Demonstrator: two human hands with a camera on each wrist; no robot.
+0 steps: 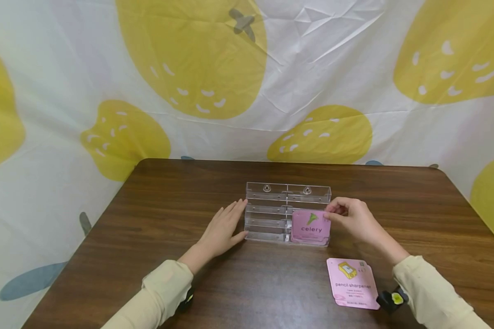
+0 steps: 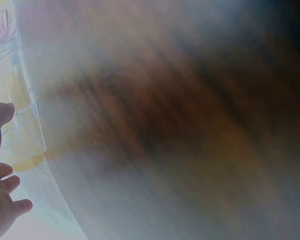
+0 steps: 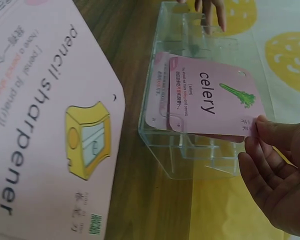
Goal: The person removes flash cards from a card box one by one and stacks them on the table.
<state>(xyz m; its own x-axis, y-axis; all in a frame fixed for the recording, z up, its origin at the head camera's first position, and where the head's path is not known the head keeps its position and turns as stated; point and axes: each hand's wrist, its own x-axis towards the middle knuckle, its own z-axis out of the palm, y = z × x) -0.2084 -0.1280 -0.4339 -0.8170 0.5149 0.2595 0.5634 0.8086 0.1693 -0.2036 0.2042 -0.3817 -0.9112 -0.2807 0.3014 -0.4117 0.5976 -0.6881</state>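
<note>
A clear plastic card rack (image 1: 265, 223) with two columns of tiered slots stands on the table. My right hand (image 1: 351, 218) pinches the upper right corner of a pink celery flashcard (image 1: 310, 227), between thumb and fingers. That card is at the front of the right column; in the right wrist view another pink card (image 3: 157, 95) shows behind its lower edge. My left hand (image 1: 222, 230) lies with fingers extended against the rack's left side. In the left wrist view, the left thumb (image 2: 2, 114) appears beside the clear plastic.
A small stack of pink cards with a pencil sharpener card (image 1: 352, 283) on top lies near the right forearm. The brown wooden table (image 1: 169, 205) ends at a white cloth backdrop (image 1: 333, 59) with yellow fruit prints.
</note>
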